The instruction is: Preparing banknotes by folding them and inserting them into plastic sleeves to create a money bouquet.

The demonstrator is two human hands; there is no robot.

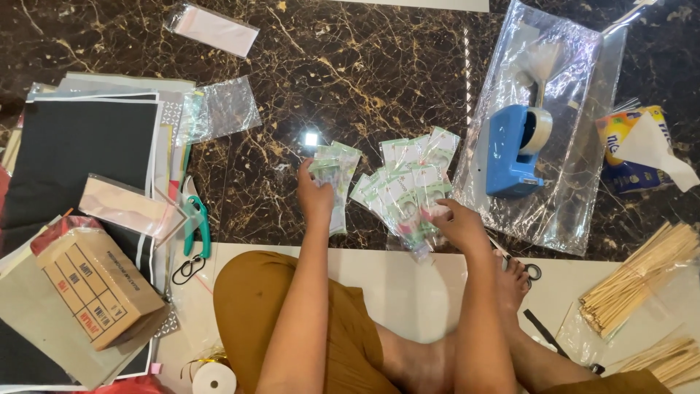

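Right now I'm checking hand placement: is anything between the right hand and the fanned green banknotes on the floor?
Nothing visible. The right hand already rests on the near end of the fanned green banknotes, fingers touching them. The left hand grips a separate small bundle of notes just beside the fan.

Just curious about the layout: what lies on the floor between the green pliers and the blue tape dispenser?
In the head view, the left hand and right hand with fanned green banknotes lie between pliers and dispenser.
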